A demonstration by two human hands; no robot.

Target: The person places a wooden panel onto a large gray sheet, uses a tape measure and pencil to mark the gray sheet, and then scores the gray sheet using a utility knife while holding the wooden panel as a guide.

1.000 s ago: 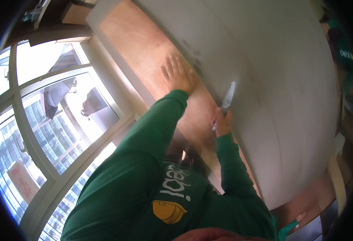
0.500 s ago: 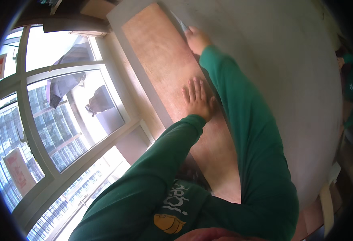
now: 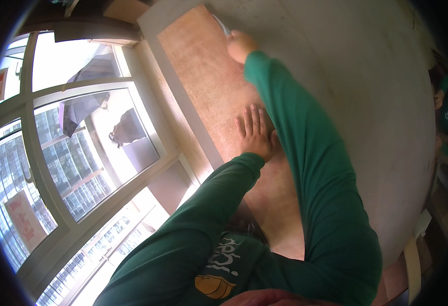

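Observation:
A long orange-brown wooden board [image 3: 198,56] lies at a slant on the pale grey tabletop. My left hand [image 3: 257,136] rests flat on its middle, with fingers spread. Beyond it, at the far right edge of the board, my right hand [image 3: 241,47] is closed around a thin, pale, blade-like tool [image 3: 222,24]. Its tip points away from me along that edge. My fingers hide the tool's handle, and its exact kind is not clear. The right forearm crosses over the board's right side.
Windows [image 3: 88,137] line the left side, next to the table. The grey tabletop [image 3: 356,102] stretches off to the right. Another person in a green top [image 3: 445,115] is at the far right rim. A curved pale wooden piece [image 3: 412,268] stands at the lower right.
My right hand has moved a little left with the tool, now over the board's edge. My left hand sits slightly nearer to me and stays flat on the board.

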